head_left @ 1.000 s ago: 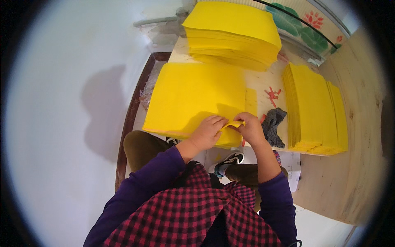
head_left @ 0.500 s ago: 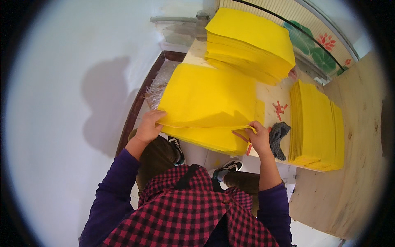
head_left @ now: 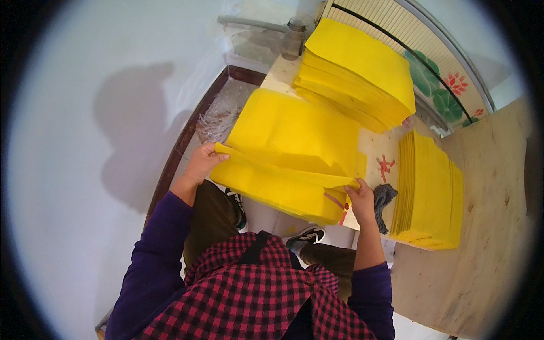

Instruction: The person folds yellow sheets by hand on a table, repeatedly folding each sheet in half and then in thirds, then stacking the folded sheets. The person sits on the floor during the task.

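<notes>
With left hand (head_left: 203, 163) and right hand (head_left: 362, 203), pinching opposite ends of the near edge of a yellow sheet (head_left: 297, 127), lifted and stretched between both hands, otherwise lying beyond them atop a yellow stack (head_left: 275, 194) on the bench (head_left: 372, 146), with a grey cloth (head_left: 383, 205) just right of right hand and red strips (head_left: 385, 168) farther off

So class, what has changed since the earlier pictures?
The left hand has moved leftward from beside the right hand and taken hold of the left front corner of the yellow sheet; its front edge is raised higher. The right hand still holds near the right corner; grey cloth and red strip pile stay put.
</notes>
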{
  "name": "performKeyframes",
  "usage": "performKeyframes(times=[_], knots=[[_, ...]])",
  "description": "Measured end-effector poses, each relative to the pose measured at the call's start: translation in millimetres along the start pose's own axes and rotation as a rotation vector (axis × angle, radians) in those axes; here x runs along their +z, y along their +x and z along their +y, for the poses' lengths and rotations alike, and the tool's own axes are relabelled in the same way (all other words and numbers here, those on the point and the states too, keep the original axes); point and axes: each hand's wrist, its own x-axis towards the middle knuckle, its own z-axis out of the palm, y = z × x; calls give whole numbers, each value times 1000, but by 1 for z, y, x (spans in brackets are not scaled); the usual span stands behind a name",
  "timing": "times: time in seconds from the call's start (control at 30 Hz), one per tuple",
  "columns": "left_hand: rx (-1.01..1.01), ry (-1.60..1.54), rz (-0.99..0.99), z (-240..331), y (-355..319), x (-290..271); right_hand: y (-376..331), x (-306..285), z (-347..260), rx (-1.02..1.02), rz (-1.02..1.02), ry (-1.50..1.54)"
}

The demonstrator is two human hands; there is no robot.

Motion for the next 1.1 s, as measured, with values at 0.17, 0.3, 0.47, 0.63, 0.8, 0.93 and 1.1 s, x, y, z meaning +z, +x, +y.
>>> performKeyframes(times=[0.17,0.3,0.47,0.63,0.8,0.93,1.1], knots=[[77,-18,39,-2,3,2,5,-3,12,-48,-25,22],[67,12,104,-4,13,3,11,-2,22,-120,-11,9],[31,-112,120,-8,27,8,14,3,24,-51,35,-23],[-25,-303,38,-4,32,10,12,1,17,76,37,-89],[24,-237,24,6,25,5,13,3,15,19,25,7],[69,-176,35,7,27,7,14,3,16,25,26,28],[-3,-149,114,4,31,9,15,2,20,23,2,113]])
